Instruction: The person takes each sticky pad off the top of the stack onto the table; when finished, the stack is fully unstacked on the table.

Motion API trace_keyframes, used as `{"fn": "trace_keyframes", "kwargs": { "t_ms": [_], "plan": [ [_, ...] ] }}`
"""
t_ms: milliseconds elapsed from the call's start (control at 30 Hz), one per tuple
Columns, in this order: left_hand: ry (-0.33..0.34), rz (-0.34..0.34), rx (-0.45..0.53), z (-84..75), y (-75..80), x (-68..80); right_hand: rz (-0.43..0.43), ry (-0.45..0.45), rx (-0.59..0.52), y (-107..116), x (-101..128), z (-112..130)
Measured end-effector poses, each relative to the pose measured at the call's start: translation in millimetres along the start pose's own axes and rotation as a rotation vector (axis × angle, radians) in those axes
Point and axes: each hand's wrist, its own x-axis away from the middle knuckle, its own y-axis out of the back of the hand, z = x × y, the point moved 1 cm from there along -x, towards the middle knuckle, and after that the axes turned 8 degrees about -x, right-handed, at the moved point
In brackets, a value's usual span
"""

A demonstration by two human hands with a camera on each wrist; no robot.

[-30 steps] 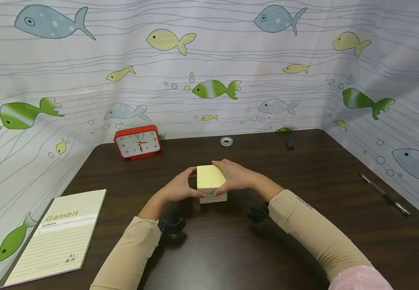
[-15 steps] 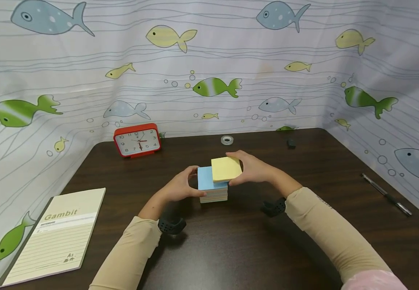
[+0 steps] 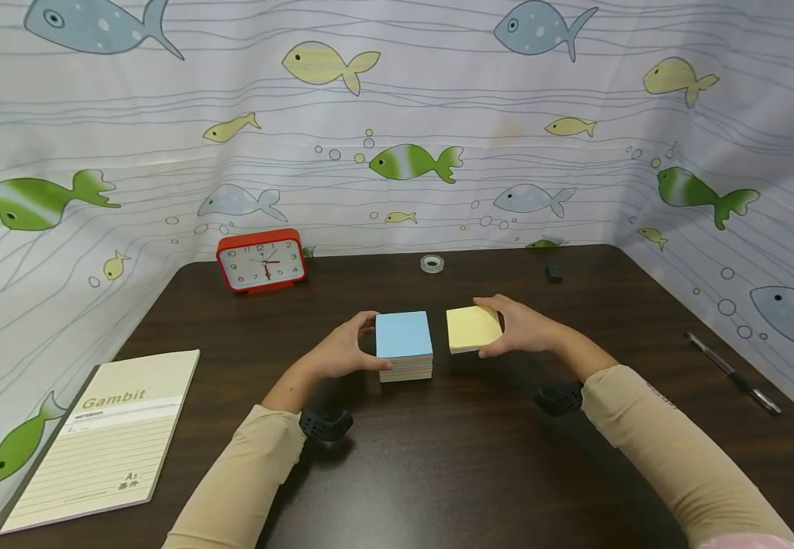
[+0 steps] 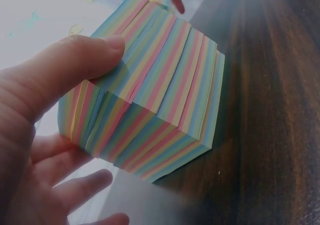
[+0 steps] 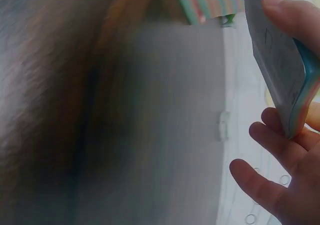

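A tall stack of sticky note pads [image 3: 403,335] with a blue top stands on the dark table in the middle of the head view. My left hand [image 3: 335,352] holds its left side, thumb on the near face and fingers behind. Striped coloured edges of the stack [image 4: 155,85] show close up in the left wrist view, with the thumb [image 4: 85,57] on one side. To the right of the stack, my right hand [image 3: 530,329] pinches a yellow-topped sticky note pad [image 3: 472,329] between thumb and fingers. The right wrist view shows this pad's grey-white underside [image 5: 275,60], raised off the table.
A red alarm clock [image 3: 261,261] stands back left, and a notebook [image 3: 104,435] lies front left. At the back lie a roll of tape [image 3: 432,264] and a small dark block [image 3: 554,273]. A pen [image 3: 733,374] lies right. A fish-print curtain [image 3: 342,183] surrounds the table.
My right hand has lifted the yellow pad off the stack and carried it to the right, uncovering the blue top. The left hand has kept its place at the stack.
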Motion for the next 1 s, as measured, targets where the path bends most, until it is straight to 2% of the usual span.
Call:
{"fn": "trace_keyframes", "kwargs": {
  "t_ms": [233,467,567,700,833,1000],
  "plan": [
    [-0.001,0.001,0.010,0.6,0.7,-0.3,0.058,0.001,0.072,-13.8,-3.9,-14.2],
    [0.006,0.003,0.013,0.4,-0.3,-0.1,0.143,-0.039,0.189,-21.9,-11.8,-15.2],
    [0.003,0.003,0.014,0.2,-0.5,-0.2,0.144,-0.024,0.172,-20.4,-15.0,-0.2],
    [0.001,0.005,0.033,1.1,-0.8,-0.9,0.106,0.068,0.097,-19.8,-22.9,38.3],
    [-0.010,-0.006,0.069,2.4,-1.3,-2.1,0.120,0.146,0.141,-32.3,-37.0,68.2],
    [-0.029,0.005,0.102,2.8,-4.4,-2.5,0.182,0.095,0.225,-52.2,-50.9,71.6]
  ]
}}
